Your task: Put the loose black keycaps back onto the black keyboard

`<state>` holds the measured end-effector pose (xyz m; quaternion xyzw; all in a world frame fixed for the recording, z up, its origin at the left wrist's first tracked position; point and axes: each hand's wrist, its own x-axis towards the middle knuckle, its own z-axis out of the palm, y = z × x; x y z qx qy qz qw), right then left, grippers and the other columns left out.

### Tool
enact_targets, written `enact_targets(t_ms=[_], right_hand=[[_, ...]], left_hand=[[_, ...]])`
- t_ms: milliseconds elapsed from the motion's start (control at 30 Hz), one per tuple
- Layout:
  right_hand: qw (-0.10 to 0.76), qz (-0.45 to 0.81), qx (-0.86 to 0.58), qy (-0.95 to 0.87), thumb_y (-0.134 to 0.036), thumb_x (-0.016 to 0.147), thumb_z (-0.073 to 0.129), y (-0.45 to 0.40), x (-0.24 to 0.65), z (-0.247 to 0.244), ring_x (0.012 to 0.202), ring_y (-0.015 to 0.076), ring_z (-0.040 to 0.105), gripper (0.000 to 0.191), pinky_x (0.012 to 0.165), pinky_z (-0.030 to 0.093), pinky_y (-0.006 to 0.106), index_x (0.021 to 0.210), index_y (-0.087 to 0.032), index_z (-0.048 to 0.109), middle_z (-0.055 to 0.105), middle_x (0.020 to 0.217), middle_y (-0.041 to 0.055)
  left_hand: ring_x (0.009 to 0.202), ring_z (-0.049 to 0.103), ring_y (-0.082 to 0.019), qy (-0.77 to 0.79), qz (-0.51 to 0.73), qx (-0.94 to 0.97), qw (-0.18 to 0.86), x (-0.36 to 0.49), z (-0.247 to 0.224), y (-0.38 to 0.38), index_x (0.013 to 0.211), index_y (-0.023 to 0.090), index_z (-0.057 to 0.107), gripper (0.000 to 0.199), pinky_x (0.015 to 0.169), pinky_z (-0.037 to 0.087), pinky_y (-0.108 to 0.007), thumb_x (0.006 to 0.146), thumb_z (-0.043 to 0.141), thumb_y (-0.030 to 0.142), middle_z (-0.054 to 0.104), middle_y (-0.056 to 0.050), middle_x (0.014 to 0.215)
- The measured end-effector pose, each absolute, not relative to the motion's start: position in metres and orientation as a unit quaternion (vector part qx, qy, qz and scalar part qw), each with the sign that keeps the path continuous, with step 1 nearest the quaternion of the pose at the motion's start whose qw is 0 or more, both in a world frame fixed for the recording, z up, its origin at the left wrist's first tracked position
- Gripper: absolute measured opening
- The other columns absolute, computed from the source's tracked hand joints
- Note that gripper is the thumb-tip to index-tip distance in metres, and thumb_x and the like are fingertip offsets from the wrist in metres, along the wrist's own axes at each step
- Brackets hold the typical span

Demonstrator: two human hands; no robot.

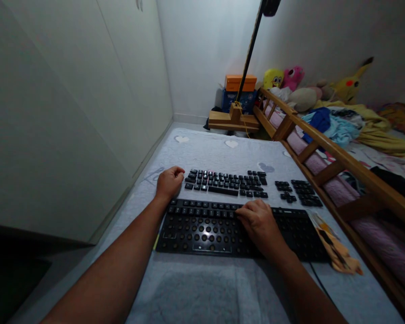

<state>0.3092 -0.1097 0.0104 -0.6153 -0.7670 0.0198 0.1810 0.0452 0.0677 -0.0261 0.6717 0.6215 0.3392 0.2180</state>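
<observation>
A black keyboard [202,245] lies before me, its top rows fitted with keycaps and its lower rows showing bare round key seats. My right hand [258,220] is over its upper middle, thumb and fingers pinched at the end of the number row on a keycap that they mostly cover. Beyond the keyboard, loose keycaps [223,190] are laid out in rows like a key layout. My left hand [168,183] rests with curled, closed fingers beside the left end of those rows; whatever may be inside is hidden.
Further loose keycaps [305,192] sit at the right. An orange cloth-like item with a dark tool [339,247] lies by the keyboard's right end. A wooden bed rail [340,173] borders the right side, a pale cabinet [87,112] the left. A stand [234,118] is at the back.
</observation>
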Motion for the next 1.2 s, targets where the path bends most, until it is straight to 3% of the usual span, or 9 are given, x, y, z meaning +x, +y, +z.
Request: enact_targets(t_ms=[100, 300, 1200], right_hand=[[0.188, 0.04, -0.621, -0.76, -0.015, 0.09, 0.059, -0.11, 0.309, 0.01, 0.09, 0.0234, 0.054, 0.016, 0.083, 0.039, 0.038, 0.098, -0.022, 0.071, 0.069, 0.09, 0.0048], [0.198, 0.03, -0.622, -0.757, -0.016, 0.092, 0.056, -0.11, 0.309, 0.009, 0.088, 0.0227, 0.052, 0.014, 0.081, 0.038, 0.036, 0.085, -0.022, 0.067, 0.067, 0.087, 0.004], [0.194, 0.045, -0.666, -0.718, -0.016, 0.092, 0.055, -0.109, 0.299, 0.005, 0.085, 0.023, 0.051, 0.012, 0.079, 0.034, 0.035, 0.082, -0.021, 0.06, 0.064, 0.085, 0.0039]], left_hand=[[0.08, 0.066, -0.021, 0.623, 0.338, 0.671, 0.219, 0.045, -0.025, 0.067, 0.092, 0.018, 0.074, 0.03, 0.077, 0.048, -0.03, 0.077, 0.05, 0.028, 0.075, -0.006, 0.088], [0.077, 0.066, -0.02, 0.626, 0.339, 0.667, 0.221, 0.046, -0.025, 0.066, 0.091, 0.019, 0.074, 0.029, 0.075, 0.048, -0.03, 0.076, 0.05, 0.028, 0.075, -0.005, 0.086], [0.078, 0.065, -0.02, 0.62, 0.342, 0.671, 0.222, 0.045, -0.026, 0.068, 0.09, 0.019, 0.073, 0.028, 0.075, 0.047, -0.031, 0.077, 0.051, 0.029, 0.074, -0.006, 0.086]])
